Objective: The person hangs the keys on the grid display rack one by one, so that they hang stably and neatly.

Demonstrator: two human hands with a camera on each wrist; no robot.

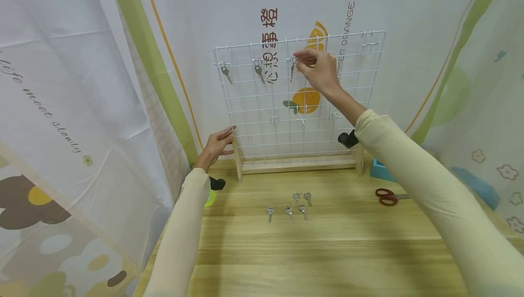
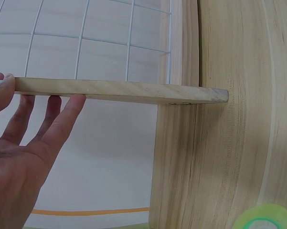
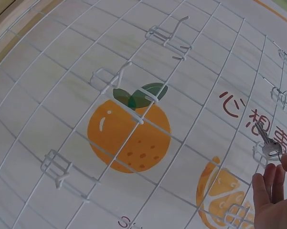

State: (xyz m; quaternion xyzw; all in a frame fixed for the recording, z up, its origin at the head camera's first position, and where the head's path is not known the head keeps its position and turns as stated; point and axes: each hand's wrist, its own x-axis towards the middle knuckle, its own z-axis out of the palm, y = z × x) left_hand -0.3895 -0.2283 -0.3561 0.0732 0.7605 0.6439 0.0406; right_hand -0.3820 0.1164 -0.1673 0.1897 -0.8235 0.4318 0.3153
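A white wire grid rack (image 1: 262, 126) stands upright in a wooden base. High on it, my right hand (image 1: 321, 70) pinches the ring of a silver key (image 3: 268, 141), whose blade hangs downward right at a white hook (image 3: 259, 151). Two more keys hang to the left on the top row, a left key (image 1: 226, 74) and a middle key (image 1: 259, 72). My left hand (image 1: 217, 146) holds the rack's wooden side post (image 2: 119, 89), fingertips against its outer face and a digit around its upper end. Several loose keys (image 1: 289, 211) lie on the table before the rack.
Other hooks on the grid include a lower-row hook (image 1: 301, 120) and a top-right hook (image 1: 370, 46). Red-handled scissors (image 1: 386, 198) and a blue box (image 1: 381, 170) are at the right. A yellow-green round item (image 2: 265, 218) sits at the left. Printed curtains surround the wooden table (image 1: 327, 251).
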